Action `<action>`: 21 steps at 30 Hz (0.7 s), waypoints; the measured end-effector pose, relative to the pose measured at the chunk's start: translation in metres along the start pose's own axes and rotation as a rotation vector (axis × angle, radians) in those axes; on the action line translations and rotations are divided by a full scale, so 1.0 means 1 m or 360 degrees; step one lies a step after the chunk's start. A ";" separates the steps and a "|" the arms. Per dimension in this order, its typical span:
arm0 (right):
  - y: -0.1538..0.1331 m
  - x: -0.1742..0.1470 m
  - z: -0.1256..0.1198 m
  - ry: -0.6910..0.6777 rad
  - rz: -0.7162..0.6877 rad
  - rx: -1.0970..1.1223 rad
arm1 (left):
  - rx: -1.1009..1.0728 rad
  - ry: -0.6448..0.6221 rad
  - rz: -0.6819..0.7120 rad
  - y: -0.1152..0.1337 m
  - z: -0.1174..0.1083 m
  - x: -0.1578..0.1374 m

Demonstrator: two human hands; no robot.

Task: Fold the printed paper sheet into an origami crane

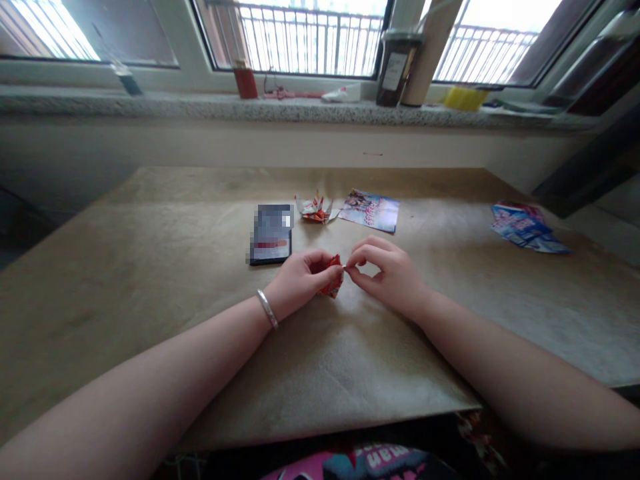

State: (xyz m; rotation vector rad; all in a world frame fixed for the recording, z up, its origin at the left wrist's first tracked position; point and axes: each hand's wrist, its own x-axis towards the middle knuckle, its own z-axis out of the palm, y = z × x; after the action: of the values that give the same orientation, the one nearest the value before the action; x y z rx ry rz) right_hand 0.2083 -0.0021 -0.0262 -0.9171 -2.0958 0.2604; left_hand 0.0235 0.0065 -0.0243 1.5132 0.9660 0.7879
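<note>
My left hand (306,277), with a silver bangle at its wrist, grips a small red folded paper piece (334,285) just above the table. My right hand (383,267) is pinched at a small white tip on the right edge of that piece, thumb and index finger together. Part of the paper lies hidden behind my left fingers. Beyond my hands stands a red and white folded paper figure (316,210) with pointed ends. A flat printed sheet (371,211) in blue, pink and white lies to its right.
A phone-like dark device (271,233), its screen blurred, lies left of my hands on the table (125,280). Several printed papers (527,229) are piled at the far right. The windowsill (310,110) holds a dark container (396,70), a red container (245,81) and a yellow item (465,99).
</note>
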 end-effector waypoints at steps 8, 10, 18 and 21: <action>0.002 -0.001 0.000 -0.0021 -0.0043 -0.0012 | 0.0033 0.0039 0.0021 -0.003 -0.001 0.001; 0.002 -0.001 0.000 -0.0035 -0.0061 -0.0006 | 0.0030 0.0035 0.0015 -0.002 -0.001 0.001; 0.002 -0.001 0.001 -0.0055 -0.0107 -0.0062 | 0.0029 0.0014 0.0006 0.001 -0.001 0.000; 0.001 -0.001 0.000 -0.0070 -0.0131 -0.0108 | 0.0069 0.0028 0.0010 0.001 -0.001 0.000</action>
State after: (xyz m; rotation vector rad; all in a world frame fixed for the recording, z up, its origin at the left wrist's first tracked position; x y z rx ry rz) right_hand 0.2089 -0.0020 -0.0271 -0.8698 -2.1887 0.1687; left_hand 0.0226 0.0075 -0.0235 1.5495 0.9972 0.7903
